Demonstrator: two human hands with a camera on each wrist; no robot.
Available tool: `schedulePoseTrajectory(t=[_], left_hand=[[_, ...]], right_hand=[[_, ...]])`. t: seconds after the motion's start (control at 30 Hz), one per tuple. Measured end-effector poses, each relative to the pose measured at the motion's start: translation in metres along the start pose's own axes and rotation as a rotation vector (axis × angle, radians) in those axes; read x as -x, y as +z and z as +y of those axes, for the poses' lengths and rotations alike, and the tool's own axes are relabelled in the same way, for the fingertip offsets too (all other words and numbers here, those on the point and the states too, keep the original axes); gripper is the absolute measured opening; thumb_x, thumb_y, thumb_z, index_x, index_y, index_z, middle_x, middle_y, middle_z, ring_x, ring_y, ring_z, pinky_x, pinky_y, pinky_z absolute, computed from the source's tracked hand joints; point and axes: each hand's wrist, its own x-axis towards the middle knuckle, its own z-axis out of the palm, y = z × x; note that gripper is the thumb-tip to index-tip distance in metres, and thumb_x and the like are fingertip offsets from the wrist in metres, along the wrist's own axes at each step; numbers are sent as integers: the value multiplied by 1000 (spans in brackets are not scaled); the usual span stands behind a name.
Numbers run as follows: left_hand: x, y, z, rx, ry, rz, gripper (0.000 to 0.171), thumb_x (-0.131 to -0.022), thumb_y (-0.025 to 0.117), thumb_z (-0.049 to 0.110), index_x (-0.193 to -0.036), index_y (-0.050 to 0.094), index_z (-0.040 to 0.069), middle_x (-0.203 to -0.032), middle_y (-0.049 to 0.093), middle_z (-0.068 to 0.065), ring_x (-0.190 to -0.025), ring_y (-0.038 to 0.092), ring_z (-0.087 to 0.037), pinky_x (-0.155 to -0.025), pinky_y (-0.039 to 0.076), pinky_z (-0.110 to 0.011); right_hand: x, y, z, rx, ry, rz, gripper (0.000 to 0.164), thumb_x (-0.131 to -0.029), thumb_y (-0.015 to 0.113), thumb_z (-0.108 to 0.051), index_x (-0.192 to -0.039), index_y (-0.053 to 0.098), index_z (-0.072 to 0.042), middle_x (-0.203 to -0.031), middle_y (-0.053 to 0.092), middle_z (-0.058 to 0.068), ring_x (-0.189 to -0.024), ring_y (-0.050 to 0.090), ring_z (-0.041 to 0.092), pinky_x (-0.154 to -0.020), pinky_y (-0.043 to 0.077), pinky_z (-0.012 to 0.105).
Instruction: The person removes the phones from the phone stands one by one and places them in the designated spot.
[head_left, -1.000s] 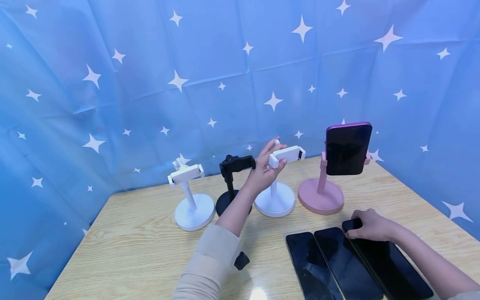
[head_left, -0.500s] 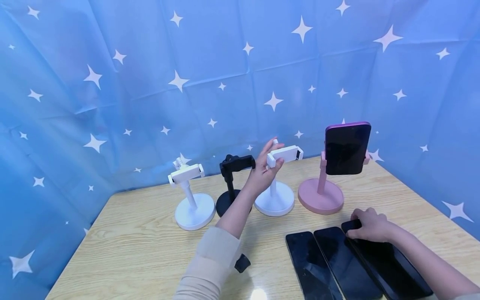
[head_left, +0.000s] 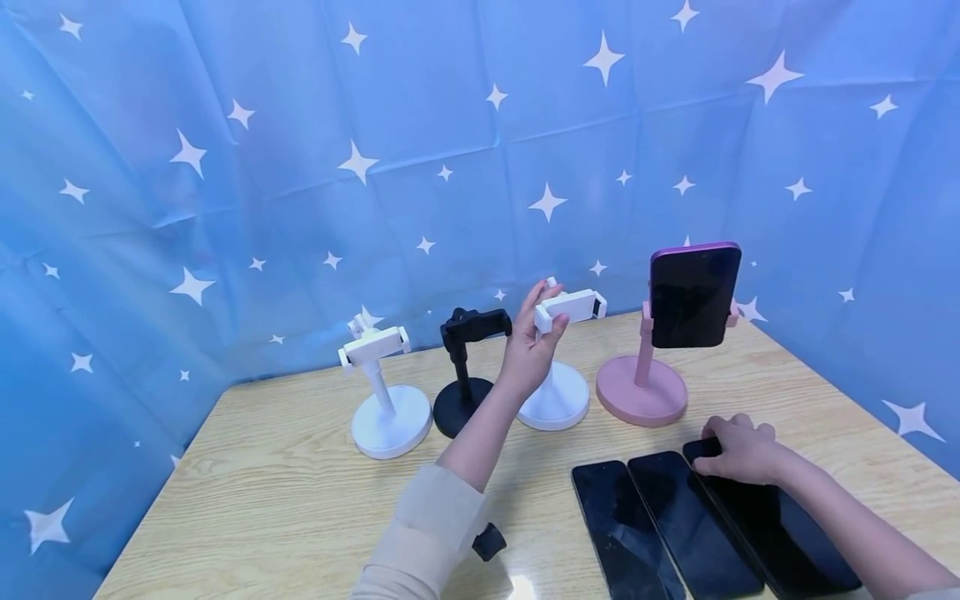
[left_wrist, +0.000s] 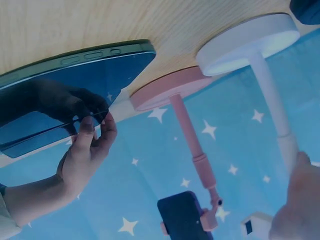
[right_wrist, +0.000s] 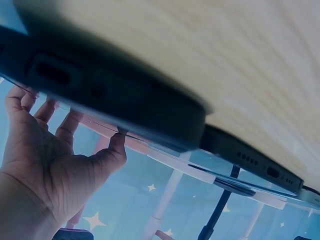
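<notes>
My left hand (head_left: 527, 357) grips the upper part of a white phone stand (head_left: 555, 404), just behind its clamp; in the left wrist view the hand (left_wrist: 300, 212) wraps the top of the white pole (left_wrist: 270, 97). At the right, my right hand (head_left: 742, 454) spans the far end of a black-screened phone (head_left: 783, 537) lying on the table, thumb on one edge and fingers on the other. Two more phones, a middle one (head_left: 693, 521) and a left one (head_left: 626, 525), lie beside it. The right wrist view shows the spread thumb and fingers (right_wrist: 65, 127) at the phone's edges.
A pink stand (head_left: 645, 392) holds a purple-edged phone (head_left: 693, 296) upright. To the left stand a black stand (head_left: 476, 325) and another white stand (head_left: 390, 421). A small black piece (head_left: 489, 542) is near my left sleeve. A blue star-patterned curtain (head_left: 420, 108) hangs behind the table.
My left wrist and forearm have shifted slightly right, uncovering more of the black stand's base. The right hand stays on the phone, almost unmoved.
</notes>
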Motion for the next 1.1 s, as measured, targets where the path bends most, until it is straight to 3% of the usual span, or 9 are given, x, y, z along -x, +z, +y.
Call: schedulePoseTrajectory(t=[0.17, 0.33, 0.43, 0.53, 0.67, 0.83, 0.97, 1.1], left_hand=[[6, 3, 2, 40, -11, 34, 43, -95, 48, 23, -137, 43, 14, -150, 21, 5, -137, 21, -16, -107, 27, -38], [16, 8, 3, 79, -16, 107, 47, -96, 47, 19, -141, 35, 13, -149, 24, -2, -134, 28, -18, -107, 27, -35], [26, 12, 5, 49, -38, 167, 53, -93, 53, 16, -141, 32, 11, -143, 31, -6, -127, 40, -22, -105, 30, -36], [37, 16, 7, -30, -42, 178, 51, -86, 61, 11, -132, 39, 4, -130, 38, -12, -115, 50, -27, -101, 36, -37], [47, 23, 11, -136, -38, 84, 42, -83, 64, 8, -121, 47, 0, -119, 43, -15, -103, 58, -29, -92, 45, -34], [52, 33, 24, -154, -57, -88, 45, -86, 59, 8, -129, 45, 3, -122, 45, -15, -98, 62, -24, -87, 48, -29], [47, 43, 36, -165, -64, -191, 46, -89, 52, 6, -134, 42, 4, -125, 49, -14, -104, 60, -18, -86, 46, -20], [36, 54, 45, -204, -58, -232, 47, -91, 48, 5, -137, 37, 2, -130, 47, -14, -111, 56, -18, -84, 45, -16]], right_hand=[[1, 1, 0, 14, 11, 11, 50, -74, 67, -36, -100, 55, 6, -91, 55, 19, -80, 41, 33, -68, 29, 46], [6, 0, -6, 55, 91, -12, 57, -75, 67, -40, -106, 54, 6, -99, 49, 29, -80, 43, 44, -60, 39, 52], [11, -4, -15, 141, 115, -21, 63, -75, 67, -43, -111, 53, 6, -102, 48, 30, -81, 47, 44, -58, 40, 57], [18, -8, -26, 216, 94, -9, 63, -76, 68, -42, -113, 53, 6, -99, 51, 26, -78, 51, 40, -56, 41, 56], [29, -13, -39, 257, 43, 30, 51, -78, 68, -35, -108, 56, 5, -89, 54, 18, -68, 52, 31, -51, 43, 47], [44, -19, -50, 257, -33, 123, 34, -82, 65, -25, -99, 60, 5, -79, 55, 10, -61, 52, 21, -50, 43, 39], [53, -31, -57, 170, -82, 233, 32, -84, 62, -16, -101, 59, 11, -85, 60, 18, -71, 59, 29, -59, 48, 42], [53, -50, -62, 19, -113, 364, 37, -87, 56, -7, -112, 49, 18, -102, 56, 34, -84, 60, 41, -64, 49, 48]])
